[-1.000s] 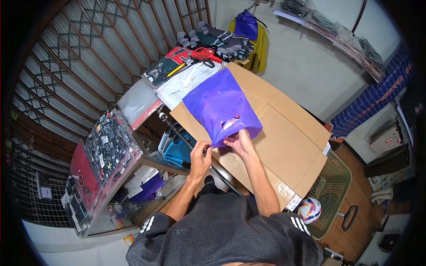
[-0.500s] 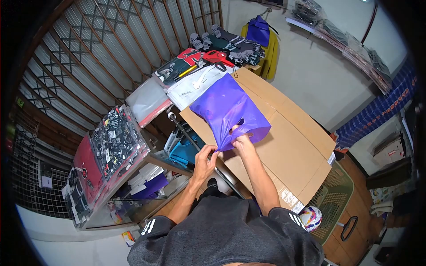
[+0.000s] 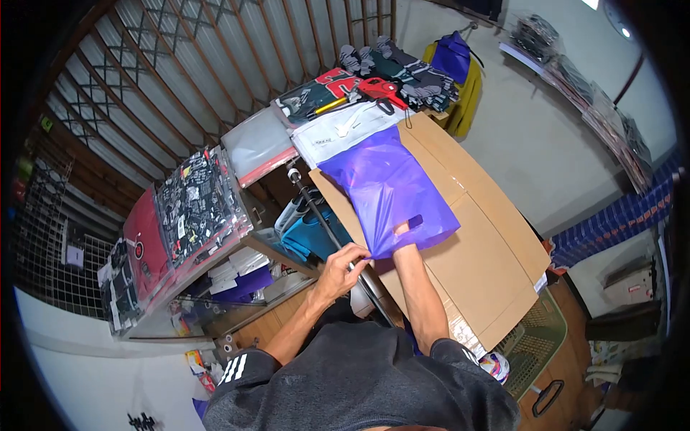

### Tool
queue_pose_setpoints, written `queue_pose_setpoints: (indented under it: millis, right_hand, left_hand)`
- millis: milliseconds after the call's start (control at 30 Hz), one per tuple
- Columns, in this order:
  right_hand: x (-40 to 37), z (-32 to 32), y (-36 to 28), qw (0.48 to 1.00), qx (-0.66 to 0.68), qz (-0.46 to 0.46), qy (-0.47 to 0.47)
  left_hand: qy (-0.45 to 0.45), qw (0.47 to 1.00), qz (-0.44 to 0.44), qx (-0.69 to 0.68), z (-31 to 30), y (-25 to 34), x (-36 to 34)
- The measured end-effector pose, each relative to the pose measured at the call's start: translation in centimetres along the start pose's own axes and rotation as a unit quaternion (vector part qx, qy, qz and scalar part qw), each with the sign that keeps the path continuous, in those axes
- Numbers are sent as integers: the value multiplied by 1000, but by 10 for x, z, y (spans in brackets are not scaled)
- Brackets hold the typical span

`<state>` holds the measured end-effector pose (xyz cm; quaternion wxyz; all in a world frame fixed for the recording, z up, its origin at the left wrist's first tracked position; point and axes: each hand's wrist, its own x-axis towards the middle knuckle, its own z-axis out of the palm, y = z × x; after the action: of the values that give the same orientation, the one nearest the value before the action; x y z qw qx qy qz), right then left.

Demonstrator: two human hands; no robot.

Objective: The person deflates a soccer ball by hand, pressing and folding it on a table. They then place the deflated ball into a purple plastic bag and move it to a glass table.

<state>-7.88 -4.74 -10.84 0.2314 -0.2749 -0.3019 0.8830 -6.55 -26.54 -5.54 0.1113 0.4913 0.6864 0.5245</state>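
A purple plastic bag (image 3: 402, 190) with a cut-out handle hole lies over the cardboard, its mouth towards me. My left hand (image 3: 348, 271) pinches the left corner of the bag's mouth between thumb and fingers. Inside the bag is my right hand (image 3: 406, 248), entered through the mouth up to about the wrist. A bit of it shows through the handle hole, but its fingers are hidden by the plastic. White plastic mailing bags (image 3: 345, 133) lie just beyond the purple bag's far end.
Under the bag lies a large cardboard sheet (image 3: 489, 251). Beyond are a red tape dispenser (image 3: 381, 90), a yellow-handled tool (image 3: 330, 105) and gloves (image 3: 410, 68). A metal rail (image 3: 316, 215) and glass case with packed clothes (image 3: 201, 208) stand left. A green basket (image 3: 539, 345) sits right.
The right hand has gone deeper into the bag, and the bag's mouth lies flatter and wider. My left hand keeps its pinch on the corner. The whole view has shifted slightly.
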Motion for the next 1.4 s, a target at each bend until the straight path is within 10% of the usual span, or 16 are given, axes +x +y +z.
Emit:
queue_pose_setpoints:
  millis: [500,700,833,1200,1400]
  right_hand:
    - [-53,-28,35,997,-62,37,-31]
    - [-123,-44,72,978,-168,103,-72]
    - [-176,-39,123,945,-247,171,-131]
    - [-288,29,299,723,-467,314,-401]
    - [-286,74,364,545,-556,250,-575]
  left_hand:
    - [-105,984,-103,-96,-25,17,-74]
    - [282,878,-158,-352,-99,-57,-137]
    - [357,786,-141,-486,-145,-81,-219]
    - [593,634,-47,-493,-176,-26,-519]
    - [702,553,14,-448,-158,4,-635]
